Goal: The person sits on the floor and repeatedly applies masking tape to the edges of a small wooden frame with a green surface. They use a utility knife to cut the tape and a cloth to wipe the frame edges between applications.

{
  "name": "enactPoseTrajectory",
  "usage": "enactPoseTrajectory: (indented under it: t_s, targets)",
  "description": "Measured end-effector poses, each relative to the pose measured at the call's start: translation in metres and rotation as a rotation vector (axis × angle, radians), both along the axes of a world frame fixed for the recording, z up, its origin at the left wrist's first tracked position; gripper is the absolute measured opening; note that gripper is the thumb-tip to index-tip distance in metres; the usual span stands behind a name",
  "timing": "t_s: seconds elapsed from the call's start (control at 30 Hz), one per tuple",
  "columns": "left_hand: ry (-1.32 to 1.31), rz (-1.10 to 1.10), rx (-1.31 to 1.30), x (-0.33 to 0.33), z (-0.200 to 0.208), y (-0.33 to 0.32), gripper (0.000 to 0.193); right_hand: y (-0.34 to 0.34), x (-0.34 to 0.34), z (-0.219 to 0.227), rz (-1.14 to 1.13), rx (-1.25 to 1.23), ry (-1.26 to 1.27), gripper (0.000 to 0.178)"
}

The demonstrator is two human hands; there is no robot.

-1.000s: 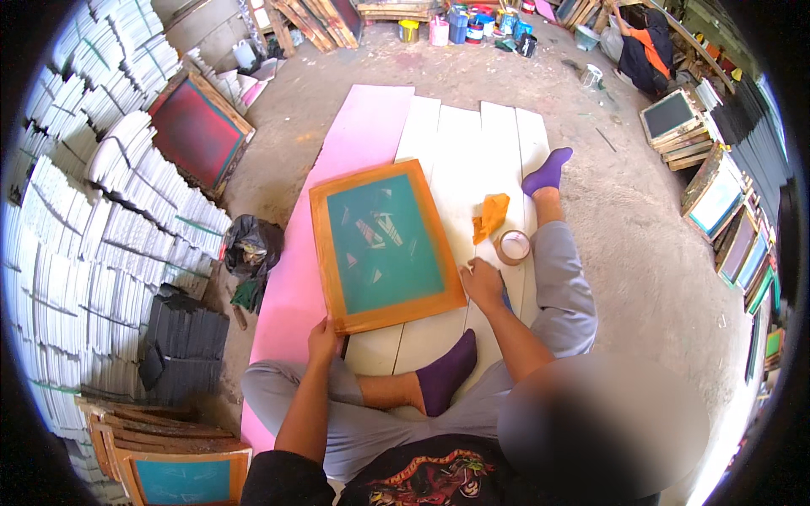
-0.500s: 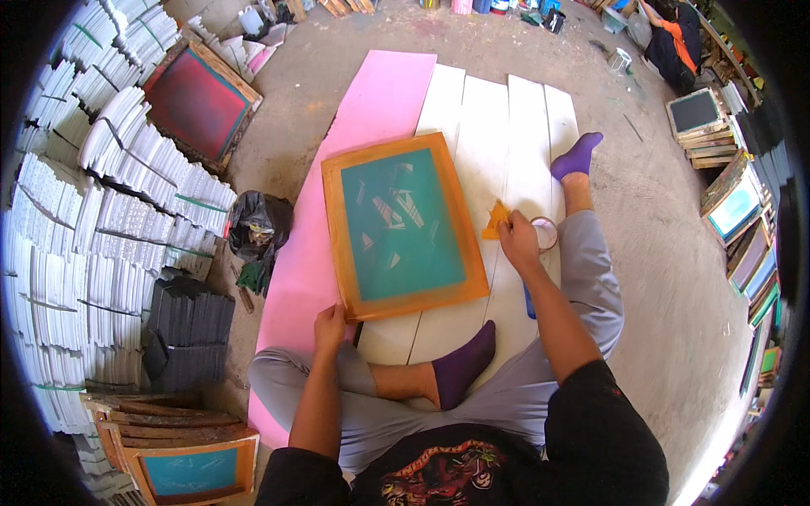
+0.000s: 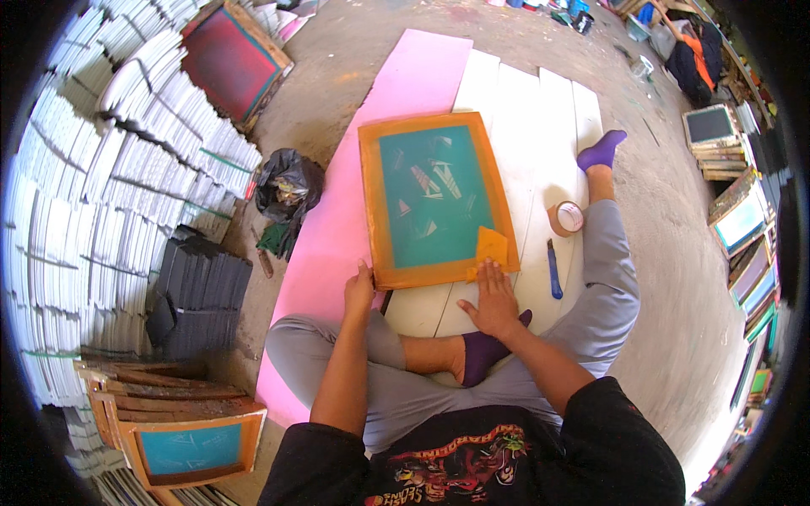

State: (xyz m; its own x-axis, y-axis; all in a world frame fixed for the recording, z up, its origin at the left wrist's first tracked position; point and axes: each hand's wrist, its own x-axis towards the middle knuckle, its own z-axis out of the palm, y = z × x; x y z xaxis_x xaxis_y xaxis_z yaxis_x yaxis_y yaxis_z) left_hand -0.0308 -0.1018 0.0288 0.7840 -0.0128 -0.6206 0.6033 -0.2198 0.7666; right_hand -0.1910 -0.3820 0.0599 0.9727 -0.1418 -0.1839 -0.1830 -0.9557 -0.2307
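A wooden screen-printing frame [image 3: 371,211] with teal mesh lies flat on white boards [image 3: 540,110] in front of my crossed legs. My left hand [image 3: 359,289] presses on the frame's near left corner. My right hand [image 3: 492,299] rests at the near right corner, fingertips on an orange piece of tape [image 3: 491,247] stuck over that corner. A roll of brown tape [image 3: 567,218] and a blue cutter [image 3: 553,271] lie on the boards to the right of the frame.
A pink sheet [image 3: 333,236] lies under the frame's left side. Stacks of white and dark sheets [image 3: 110,185] line the left. A black bag [image 3: 287,185] sits beside them. More frames lean at lower left [image 3: 190,443], upper left [image 3: 232,63] and right [image 3: 742,219].
My right hand has come from the tape roll down to the frame's near right corner with the orange tape, which now lies on that corner. The view has tilted closer.
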Motion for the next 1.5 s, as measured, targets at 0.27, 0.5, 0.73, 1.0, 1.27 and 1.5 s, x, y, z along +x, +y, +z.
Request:
enactPoseTrajectory:
  t_s: [0.27,0.5,0.73,1.0,1.27,1.5]
  targets:
    - [0.118,-0.021,-0.185,0.005,0.005,0.004,0.099,0.139,0.055,-0.002,0.357,0.12,-0.095,0.092]
    - [0.161,0.148,-0.196,0.009,-0.004,0.014,0.102,0.115,0.062,-0.002,0.408,0.244,-0.006,0.087]
    - [0.109,0.082,-0.147,0.008,-0.004,0.005,0.101,0.041,0.031,0.004,0.386,0.011,-0.027,0.09]
    - [0.147,0.096,-0.163,0.011,-0.002,0.007,0.096,0.147,0.082,-0.015,0.497,0.07,-0.186,0.087]
    - [-0.197,-0.17,0.351,-0.007,0.012,-0.005,0.066,0.036,0.027,-0.009,0.289,0.123,-0.034,0.089]
    - [-0.229,-0.2,0.342,-0.01,0.029,-0.012,0.057,-0.013,-0.004,-0.011,0.01,-0.018,0.024,0.101]
